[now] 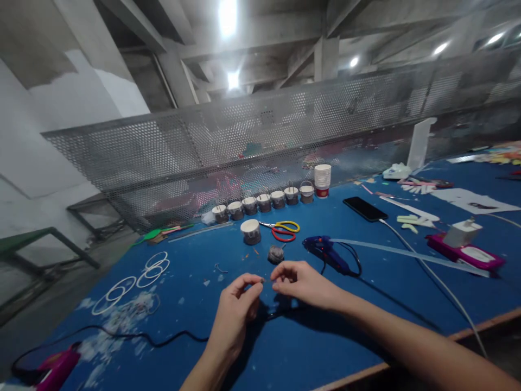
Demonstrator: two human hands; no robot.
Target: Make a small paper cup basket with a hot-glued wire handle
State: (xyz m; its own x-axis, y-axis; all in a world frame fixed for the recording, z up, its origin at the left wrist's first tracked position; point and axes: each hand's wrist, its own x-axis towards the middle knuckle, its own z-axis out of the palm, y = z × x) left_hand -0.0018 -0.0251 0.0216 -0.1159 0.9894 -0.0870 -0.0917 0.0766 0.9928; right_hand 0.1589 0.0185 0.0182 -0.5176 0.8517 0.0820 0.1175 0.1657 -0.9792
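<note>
Blue bench [163,364] shows through the narrow gap between the two hands I watch from the head view. On the left hand [238,307], the thumb and forefinger come together, with a small dark speck at the tip; I cannot tell whether that grip holds anything. On the right hand [301,285], the fingers curl towards the thumb, and I cannot tell whether that grip is closed or pinching something fine.

Just beyond the right fingertips sits a ball of grey yarn [275,254], apart from both hands. I judge it light and soft, easily squashed and apt to roll, so I would take it around its sides with a loose pinch. Farther out stands a lone cup [251,232], white above and grey below. It looks light and thin-walled; I would hold it low, around the grey band, without squeezing.

Next to the cup lie scissors [285,231] with red and yellow handles, and to the right a blue glue gun [329,255]. Behind, a row of small cups [264,203] runs up to a stack of paper cups [323,178]. White rings [152,270] lie out to the left, and a phone [365,209] to the right.
</note>
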